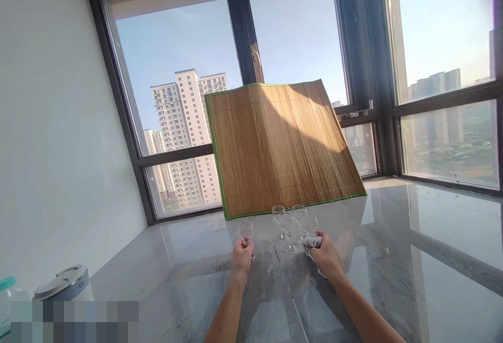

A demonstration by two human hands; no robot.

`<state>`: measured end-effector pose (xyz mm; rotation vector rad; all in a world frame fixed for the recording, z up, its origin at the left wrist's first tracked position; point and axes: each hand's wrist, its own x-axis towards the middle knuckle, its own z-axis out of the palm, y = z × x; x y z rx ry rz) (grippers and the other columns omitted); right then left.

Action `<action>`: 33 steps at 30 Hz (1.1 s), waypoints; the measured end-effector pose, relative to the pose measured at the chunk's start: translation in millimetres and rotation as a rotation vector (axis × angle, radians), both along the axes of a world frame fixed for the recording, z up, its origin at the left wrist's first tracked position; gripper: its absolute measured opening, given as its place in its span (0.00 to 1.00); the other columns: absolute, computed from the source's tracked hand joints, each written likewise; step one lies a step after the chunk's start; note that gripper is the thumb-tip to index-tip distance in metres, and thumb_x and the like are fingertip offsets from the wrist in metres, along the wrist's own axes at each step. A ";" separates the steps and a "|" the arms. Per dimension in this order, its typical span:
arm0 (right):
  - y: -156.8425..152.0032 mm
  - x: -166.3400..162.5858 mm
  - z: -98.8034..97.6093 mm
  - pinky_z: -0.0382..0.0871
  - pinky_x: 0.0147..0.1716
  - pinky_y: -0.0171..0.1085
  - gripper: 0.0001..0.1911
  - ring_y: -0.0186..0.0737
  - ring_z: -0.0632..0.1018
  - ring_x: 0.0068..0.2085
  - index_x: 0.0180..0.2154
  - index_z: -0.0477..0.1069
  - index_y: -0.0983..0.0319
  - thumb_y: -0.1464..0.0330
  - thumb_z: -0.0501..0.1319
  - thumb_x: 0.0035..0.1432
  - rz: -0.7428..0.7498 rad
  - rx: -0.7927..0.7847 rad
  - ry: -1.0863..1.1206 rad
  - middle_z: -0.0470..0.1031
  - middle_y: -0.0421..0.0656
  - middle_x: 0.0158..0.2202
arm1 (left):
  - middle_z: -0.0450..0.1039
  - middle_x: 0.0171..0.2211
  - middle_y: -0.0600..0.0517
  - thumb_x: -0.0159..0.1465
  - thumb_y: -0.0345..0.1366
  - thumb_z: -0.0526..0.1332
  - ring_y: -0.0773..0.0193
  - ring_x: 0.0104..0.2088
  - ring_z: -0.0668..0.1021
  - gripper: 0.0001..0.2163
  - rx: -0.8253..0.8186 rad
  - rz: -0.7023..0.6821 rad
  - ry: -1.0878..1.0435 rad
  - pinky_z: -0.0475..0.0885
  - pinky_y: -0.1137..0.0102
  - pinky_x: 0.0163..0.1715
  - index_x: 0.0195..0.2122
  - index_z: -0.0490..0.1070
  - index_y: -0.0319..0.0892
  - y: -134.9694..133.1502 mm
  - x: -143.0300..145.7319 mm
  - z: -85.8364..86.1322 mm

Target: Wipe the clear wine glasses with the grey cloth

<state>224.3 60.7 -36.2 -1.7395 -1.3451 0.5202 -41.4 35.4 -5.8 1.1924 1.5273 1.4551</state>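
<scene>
Here we are at the glossy grey counter (393,259), both arms stretched well forward. The left hand (242,255) is wrapped around a single glass (245,230), fingers closed low on the bowl and stem, and it stands upright, a little apart from the others. The right hand (326,259) is bunched around a white cloth (313,241), pressing it against the nearest of the clustered glasses (279,217), which stand close together just in front of the bamboo mat (283,149) leaning on the window (298,33). From where I stand, this looks like wiping work, and the tricky bit is that crowd on the right: the stems are thin and the bowls nearly touch, so I'd say the cloth hand wants small, gentle strokes rather than a sweep, or one nudge could topple the neighbours. A grip on the bowl, not the stem, seems safer while rubbing. The counter is slick and reflective, so bases may slide. Whether the cloth is damp, I can't tell. A lidded container (63,282) sits well off to the left, out of harm's way.
</scene>
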 end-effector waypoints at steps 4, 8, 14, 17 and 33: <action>1.6 -0.1 0.2 0.66 0.35 0.36 0.31 0.50 0.81 0.43 0.57 0.62 0.62 0.69 0.56 0.49 0.019 -0.006 0.004 0.80 0.48 0.41 | 0.65 0.29 0.55 0.52 0.53 0.66 0.69 0.24 0.70 0.22 -0.005 -0.001 -0.003 0.65 0.72 0.23 0.41 0.69 0.42 -0.9 0.8 0.2; 5.0 -2.2 2.6 0.66 0.35 0.35 0.29 0.49 0.80 0.43 0.55 0.63 0.63 0.70 0.56 0.49 0.071 0.013 0.041 0.80 0.48 0.42 | 0.65 0.27 0.56 0.52 0.54 0.67 0.69 0.23 0.70 0.23 -0.008 -0.005 -0.002 0.64 0.72 0.22 0.40 0.70 0.42 -3.1 1.4 2.3; 6.7 -4.3 2.7 0.66 0.37 0.36 0.30 0.49 0.80 0.43 0.54 0.65 0.65 0.70 0.57 0.47 0.082 0.039 0.067 0.80 0.49 0.41 | 0.66 0.26 0.56 0.51 0.55 0.68 0.68 0.23 0.70 0.24 0.000 0.001 -0.006 0.66 0.72 0.23 0.41 0.71 0.42 -3.6 1.0 1.1; 4.9 -4.0 0.5 0.67 0.38 0.36 0.30 0.48 0.79 0.43 0.54 0.65 0.65 0.69 0.57 0.46 0.085 0.042 0.078 0.80 0.48 0.41 | 0.66 0.25 0.56 0.51 0.55 0.68 0.68 0.23 0.70 0.24 0.003 0.000 -0.011 0.65 0.72 0.23 0.41 0.71 0.42 -1.6 0.5 -0.7; -6.5 5.5 -3.0 0.70 0.40 0.40 0.35 0.53 0.81 0.43 0.61 0.58 0.65 0.66 0.58 0.52 -0.017 -0.036 0.018 0.81 0.51 0.40 | 0.65 0.23 0.58 0.51 0.55 0.66 0.68 0.22 0.70 0.23 0.000 -0.027 0.014 0.64 0.72 0.23 0.40 0.69 0.43 3.7 2.5 -5.6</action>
